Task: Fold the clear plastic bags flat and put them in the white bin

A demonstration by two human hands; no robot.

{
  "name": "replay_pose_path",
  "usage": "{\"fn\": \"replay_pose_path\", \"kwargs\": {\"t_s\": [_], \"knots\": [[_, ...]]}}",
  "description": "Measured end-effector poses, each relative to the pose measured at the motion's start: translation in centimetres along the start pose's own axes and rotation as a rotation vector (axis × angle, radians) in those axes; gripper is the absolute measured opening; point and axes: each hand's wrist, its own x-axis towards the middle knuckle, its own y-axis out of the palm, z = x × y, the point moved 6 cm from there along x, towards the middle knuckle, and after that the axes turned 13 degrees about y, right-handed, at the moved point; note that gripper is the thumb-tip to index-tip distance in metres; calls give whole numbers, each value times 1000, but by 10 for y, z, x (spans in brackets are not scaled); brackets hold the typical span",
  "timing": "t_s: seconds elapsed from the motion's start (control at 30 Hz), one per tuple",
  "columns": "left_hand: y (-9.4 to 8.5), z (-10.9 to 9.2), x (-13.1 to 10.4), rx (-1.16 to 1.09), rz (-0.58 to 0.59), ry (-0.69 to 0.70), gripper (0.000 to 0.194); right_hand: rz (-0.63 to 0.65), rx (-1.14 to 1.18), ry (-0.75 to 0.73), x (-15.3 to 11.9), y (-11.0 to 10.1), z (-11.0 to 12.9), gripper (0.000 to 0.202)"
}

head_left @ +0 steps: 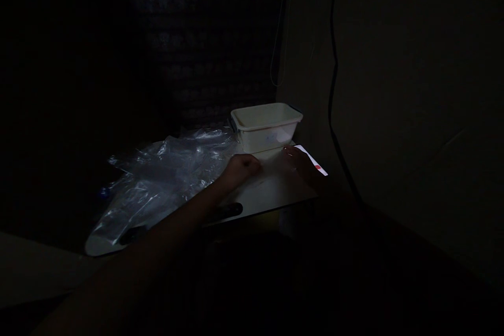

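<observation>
The scene is very dark. My left hand (241, 167) is closed in a loose fist over the white table top (271, 194), and whether anything is inside it is hidden. My right hand (302, 164) is in deep shadow at the table's right side, in front of a lit screen (311, 157), probably a phone's, with a red patch near its lower end. Its fingers are too dark to read, and I cannot tell whether they grip the device. Clear plastic bags or sheeting (169, 165) lie crumpled to the left of my left hand.
A white plastic tub (268, 136) with dark handles stands at the table's back. A dark elongated object (230, 211) lies by the front edge, and a small blue thing (103, 192) is at the far left. A black cable (334, 63) hangs along the right wall.
</observation>
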Motion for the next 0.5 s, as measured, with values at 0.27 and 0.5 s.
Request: {"fn": "replay_pose_path", "kwargs": {"t_s": [0.27,0.5], "knots": [[-17,25,-1,-667,-308,-460,23,473,467,175,0,24,28,66],[-3,47,-11,-813,-160,-645,36,507,813,428,-7,32,28,43]]}}
